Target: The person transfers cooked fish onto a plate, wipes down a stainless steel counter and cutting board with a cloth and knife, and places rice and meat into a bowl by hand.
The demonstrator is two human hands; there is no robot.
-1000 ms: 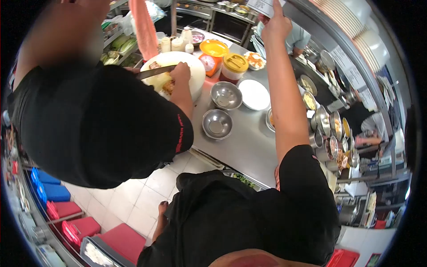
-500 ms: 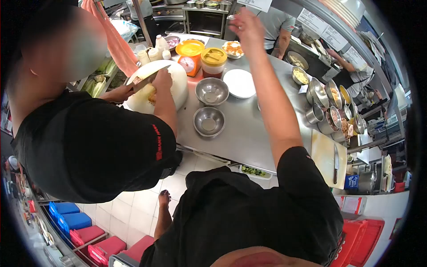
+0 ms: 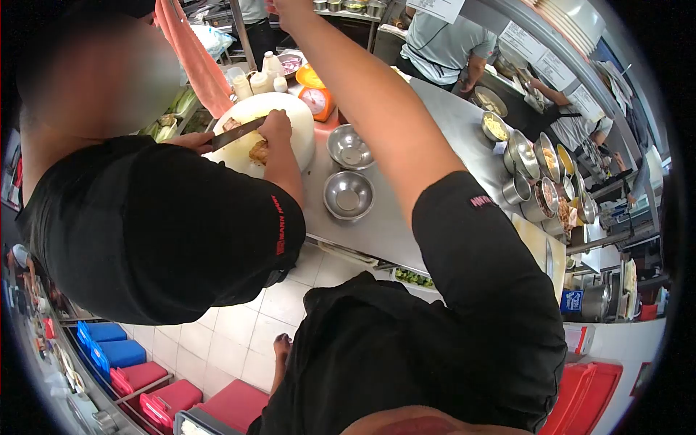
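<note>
My right arm reaches up and forward over the steel counter (image 3: 406, 239). My right hand (image 3: 284, 7) is at the top edge of the view, its fingers mostly cut off. Low at my side hangs my left hand (image 3: 283, 344), its fingers loosely curled with nothing visible in them. Beneath my right forearm are two steel bowls, one (image 3: 350, 146) behind the other (image 3: 349, 196); the nearer one looks empty. Partly behind the forearm stands an orange kitchen scale (image 3: 317, 103) with a yellow top.
At left a co-worker in black holds a knife (image 3: 235, 134) over a round white cutting board (image 3: 297, 130) with browned food (image 3: 259, 152). Squeeze bottles (image 3: 259, 83) stand behind it. Steel containers of food (image 3: 520, 154) line the right, near a board with a knife (image 3: 549, 257).
My right hand has swung left and up to the top edge. The forearm now covers the white plates and the yellow-lidded jar. My view has shifted slightly.
</note>
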